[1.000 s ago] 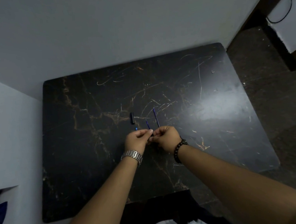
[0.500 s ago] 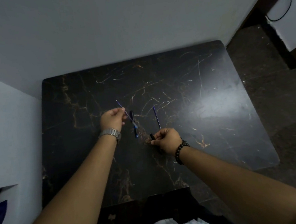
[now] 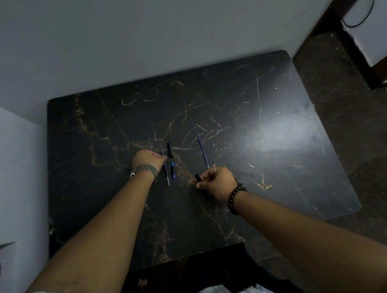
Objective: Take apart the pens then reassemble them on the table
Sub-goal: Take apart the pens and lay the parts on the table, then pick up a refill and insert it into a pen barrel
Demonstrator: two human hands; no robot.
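Note:
On the dark marble table (image 3: 269, 139) lie pen parts. My left hand (image 3: 148, 160) pinches a thin blue refill (image 3: 166, 170), which lies flat along the table just left of a black cap (image 3: 170, 149) and a short blue piece (image 3: 173, 170). A second blue refill (image 3: 203, 151) lies alone to the right. My right hand (image 3: 217, 183) is closed around a black pen barrel (image 3: 197, 178), whose open end sticks out to the left of my fingers just above the table.
White walls close off the table at the back and left. A dark floor and a white cabinet (image 3: 374, 22) with a black cable are on the right. A dark chair or stool edge (image 3: 188, 279) sits at the table's near side.
My hands separated. The left hand drew the refill out of the barrel, carried it left and lowered it onto the table beside the cap. The right hand stayed put with the barrel.

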